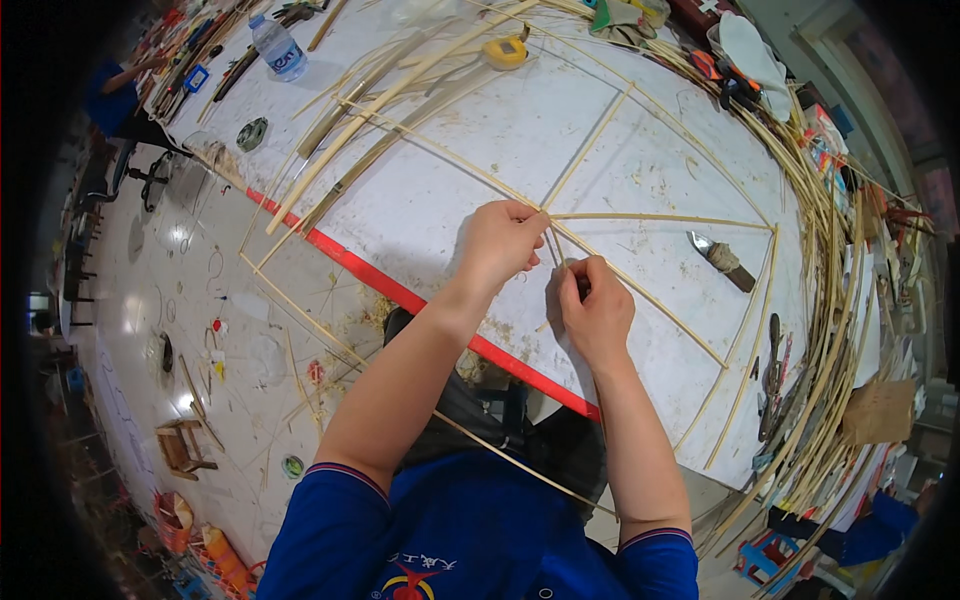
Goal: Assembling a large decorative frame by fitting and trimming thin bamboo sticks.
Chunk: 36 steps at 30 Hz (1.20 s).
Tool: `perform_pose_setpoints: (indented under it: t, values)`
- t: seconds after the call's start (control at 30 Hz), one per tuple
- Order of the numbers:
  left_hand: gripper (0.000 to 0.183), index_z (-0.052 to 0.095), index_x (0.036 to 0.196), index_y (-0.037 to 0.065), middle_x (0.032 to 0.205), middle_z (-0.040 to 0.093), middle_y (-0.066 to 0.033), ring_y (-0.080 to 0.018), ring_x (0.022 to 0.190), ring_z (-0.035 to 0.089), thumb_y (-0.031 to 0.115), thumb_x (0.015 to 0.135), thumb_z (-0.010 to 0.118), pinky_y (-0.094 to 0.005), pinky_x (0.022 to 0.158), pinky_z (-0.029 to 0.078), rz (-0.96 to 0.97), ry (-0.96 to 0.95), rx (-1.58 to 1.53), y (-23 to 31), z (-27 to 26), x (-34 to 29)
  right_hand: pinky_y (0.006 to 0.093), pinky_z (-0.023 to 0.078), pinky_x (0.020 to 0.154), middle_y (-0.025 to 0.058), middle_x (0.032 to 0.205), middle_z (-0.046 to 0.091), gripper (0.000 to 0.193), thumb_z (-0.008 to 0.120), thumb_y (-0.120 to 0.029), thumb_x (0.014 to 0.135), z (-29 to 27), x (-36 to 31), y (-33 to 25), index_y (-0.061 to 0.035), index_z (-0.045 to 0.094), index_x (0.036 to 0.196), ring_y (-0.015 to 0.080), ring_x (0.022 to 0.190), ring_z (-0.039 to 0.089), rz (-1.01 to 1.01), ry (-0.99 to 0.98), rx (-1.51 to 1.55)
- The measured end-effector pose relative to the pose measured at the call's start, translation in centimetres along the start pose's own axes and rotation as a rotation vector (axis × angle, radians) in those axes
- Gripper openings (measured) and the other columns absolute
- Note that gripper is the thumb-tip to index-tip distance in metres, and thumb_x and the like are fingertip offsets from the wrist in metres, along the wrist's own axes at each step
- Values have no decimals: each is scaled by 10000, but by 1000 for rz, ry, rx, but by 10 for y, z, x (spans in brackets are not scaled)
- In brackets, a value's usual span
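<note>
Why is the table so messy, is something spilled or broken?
Nothing looks broken. Pale shavings and dust are scattered over the white table near the red edge, and a knife lies loose beside the thin bamboo strips that both hands pinch where they cross.

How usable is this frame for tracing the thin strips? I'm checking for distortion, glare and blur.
Head view: fisheye bends the table's red edge and blackens the corners; glare spots on the floor; hands and bamboo strips sharp, with soft shadows.

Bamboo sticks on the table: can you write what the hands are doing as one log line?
left hand: pinching bamboo strips at joint | right hand: gripping same joint | knife: lying right of hands | table: white
</note>
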<state>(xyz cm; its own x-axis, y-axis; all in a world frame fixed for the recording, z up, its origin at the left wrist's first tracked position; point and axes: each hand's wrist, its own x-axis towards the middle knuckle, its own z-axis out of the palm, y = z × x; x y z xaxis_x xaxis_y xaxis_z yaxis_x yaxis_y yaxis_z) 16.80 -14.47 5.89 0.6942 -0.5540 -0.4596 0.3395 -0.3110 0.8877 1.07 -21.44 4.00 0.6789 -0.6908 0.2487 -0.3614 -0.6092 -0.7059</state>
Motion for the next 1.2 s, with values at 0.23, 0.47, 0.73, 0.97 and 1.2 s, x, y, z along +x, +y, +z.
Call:
perform_pose_setpoints:
  t: [0.23, 0.47, 0.73, 0.97, 1.2]
  values:
    - [238, 718, 1014, -43, 760, 669, -72, -116, 536, 589, 183, 943, 736, -270, 459, 479, -13, 15, 11, 3, 1, -1, 370, 531, 641, 110, 768, 701, 148, 730, -199, 931, -1, 0, 0, -70, 665, 900, 273, 674, 689, 13, -16, -11]
    - [225, 715, 994, -59, 766, 689, -92, -140, 548, 628, 142, 897, 739, -291, 471, 500, -22, 18, -31, -3, 0, 4, 380, 530, 636, 112, 777, 697, 129, 726, -191, 926, -1, 0, -2, -79, 669, 895, 293, 682, 688, -7, 1, -15]
    - [220, 720, 986, -46, 775, 695, -63, -125, 569, 616, 128, 858, 764, -284, 490, 495, -3, -11, 39, 3, -2, 0, 428, 518, 612, 101, 777, 688, 99, 711, -183, 919, -2, 0, -3, -107, 664, 875, 325, 701, 685, -52, 15, -29]
    - [209, 721, 987, -51, 814, 727, -76, -126, 575, 616, 107, 853, 755, -276, 497, 487, 1, -22, -16, 1, -4, 1, 421, 516, 621, 96, 793, 678, 99, 710, -179, 925, -2, 1, -4, -110, 657, 878, 315, 720, 686, -73, -2, -28]
    - [228, 731, 1007, -51, 826, 748, -87, -124, 576, 619, 104, 842, 757, -276, 491, 478, 2, -70, -16, 0, -6, 4, 386, 532, 645, 122, 792, 692, 99, 724, -161, 916, -2, 1, -4, -78, 674, 896, 318, 698, 684, -79, -10, -46]
